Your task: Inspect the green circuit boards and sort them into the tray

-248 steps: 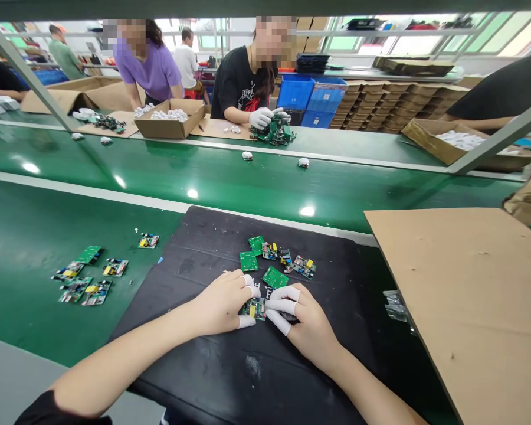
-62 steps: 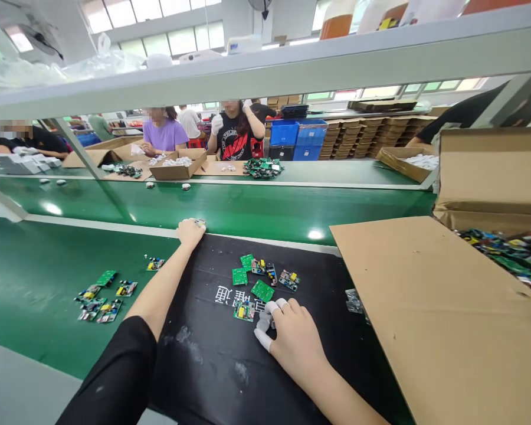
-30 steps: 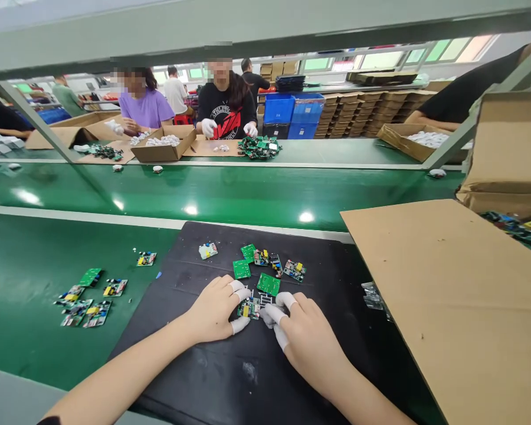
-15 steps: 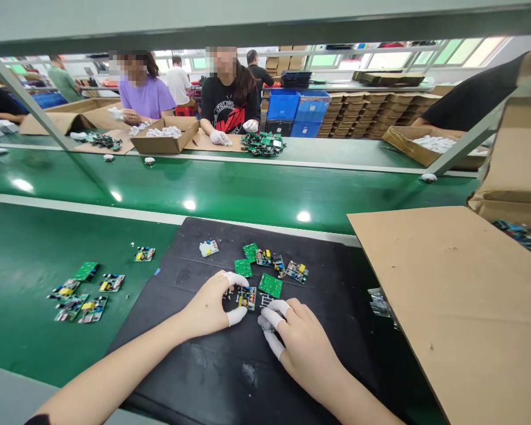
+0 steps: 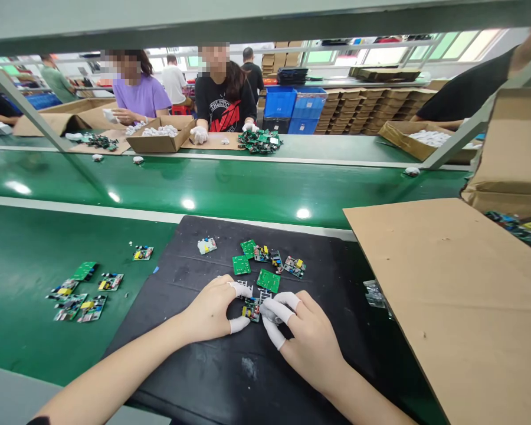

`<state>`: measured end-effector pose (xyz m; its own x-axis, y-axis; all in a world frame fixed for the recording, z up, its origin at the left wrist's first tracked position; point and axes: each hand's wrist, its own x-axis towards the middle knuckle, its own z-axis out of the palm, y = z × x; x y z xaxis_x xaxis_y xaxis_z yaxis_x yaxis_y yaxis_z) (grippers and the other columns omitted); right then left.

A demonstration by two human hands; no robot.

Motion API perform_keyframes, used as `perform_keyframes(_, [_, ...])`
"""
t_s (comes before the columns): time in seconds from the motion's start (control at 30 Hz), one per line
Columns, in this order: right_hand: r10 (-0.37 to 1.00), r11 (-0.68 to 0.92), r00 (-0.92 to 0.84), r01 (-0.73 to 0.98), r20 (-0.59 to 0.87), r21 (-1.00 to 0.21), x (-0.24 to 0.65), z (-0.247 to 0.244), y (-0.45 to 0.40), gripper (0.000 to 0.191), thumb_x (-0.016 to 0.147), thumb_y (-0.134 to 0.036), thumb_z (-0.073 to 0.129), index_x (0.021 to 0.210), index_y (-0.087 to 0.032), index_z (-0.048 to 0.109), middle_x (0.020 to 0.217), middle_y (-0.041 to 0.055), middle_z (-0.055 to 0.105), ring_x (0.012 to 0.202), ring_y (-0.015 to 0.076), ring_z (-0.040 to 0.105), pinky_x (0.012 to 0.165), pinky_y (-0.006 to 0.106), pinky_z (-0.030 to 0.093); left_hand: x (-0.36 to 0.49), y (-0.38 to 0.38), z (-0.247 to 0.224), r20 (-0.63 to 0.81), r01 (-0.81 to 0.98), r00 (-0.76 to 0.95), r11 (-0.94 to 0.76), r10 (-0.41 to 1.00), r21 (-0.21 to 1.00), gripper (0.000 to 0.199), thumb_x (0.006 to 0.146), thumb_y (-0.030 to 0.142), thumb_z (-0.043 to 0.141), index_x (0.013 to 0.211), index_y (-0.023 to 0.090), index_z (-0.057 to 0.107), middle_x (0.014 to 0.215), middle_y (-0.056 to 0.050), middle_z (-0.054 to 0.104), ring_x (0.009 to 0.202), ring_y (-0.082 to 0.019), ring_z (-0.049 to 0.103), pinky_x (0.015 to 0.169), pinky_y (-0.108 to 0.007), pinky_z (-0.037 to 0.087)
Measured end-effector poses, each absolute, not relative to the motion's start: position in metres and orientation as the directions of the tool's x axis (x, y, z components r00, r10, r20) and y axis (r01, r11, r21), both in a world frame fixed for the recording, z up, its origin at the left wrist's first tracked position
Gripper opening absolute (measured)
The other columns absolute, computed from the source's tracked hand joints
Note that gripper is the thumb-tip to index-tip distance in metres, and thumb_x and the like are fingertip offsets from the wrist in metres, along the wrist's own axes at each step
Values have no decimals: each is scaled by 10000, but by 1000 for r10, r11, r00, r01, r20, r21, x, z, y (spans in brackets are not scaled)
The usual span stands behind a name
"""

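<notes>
My left hand [image 5: 219, 310], with white finger cots on thumb and finger, grips a small circuit board [image 5: 250, 310] with yellow and black parts by its edge. Close on its right, my right hand [image 5: 303, 330], also in finger cots, has its fingers closed round a greyish soft-looking lump [image 5: 272, 316] at the board's right edge. Just above the fingertips lies a pale marking [image 5: 264, 295] on the black mat [image 5: 194, 378]. Beyond it sit a green board [image 5: 268, 280] turned face down, another green board [image 5: 241, 265], and a component-side-up board [image 5: 295, 267].
A board with white material on it [image 5: 207, 245] lies at the mat's back left. Several boards [image 5: 92, 308] rest on the green bench to the left. A cardboard sheet [image 5: 416, 283] borders the right. Co-workers sit across the green conveyor [image 5: 239, 183], near an open carton [image 5: 159, 141].
My left hand has brought the circuit board slightly right and down. My right hand has turned its fingers with the grey lump up against the board's edge. The view has shifted a little.
</notes>
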<state>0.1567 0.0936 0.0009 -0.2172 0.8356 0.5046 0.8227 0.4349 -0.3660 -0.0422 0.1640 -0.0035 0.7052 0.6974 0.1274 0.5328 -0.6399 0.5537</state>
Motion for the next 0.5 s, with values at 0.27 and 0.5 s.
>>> perform_keyframes(0.27, [785,490,-235,802,574,-342,157,3,98,145,819,-134,582,910,-183,684,813,41,682,695,163,529,640,287,491,-44,165,-7,108,519,739,-665,665,537,333,712,230,684,1027,206,579,900,-35,648,848,-209,567,767,-329,475])
perform_keyframes(0.5, [766,519,-255,788,590,-333,155,-5,99,145,841,-121,557,916,-170,672,826,60,679,705,176,523,626,296,506,-44,165,-15,174,477,744,-695,645,538,335,710,235,694,1011,198,552,924,-28,658,842,-200,571,762,-322,471])
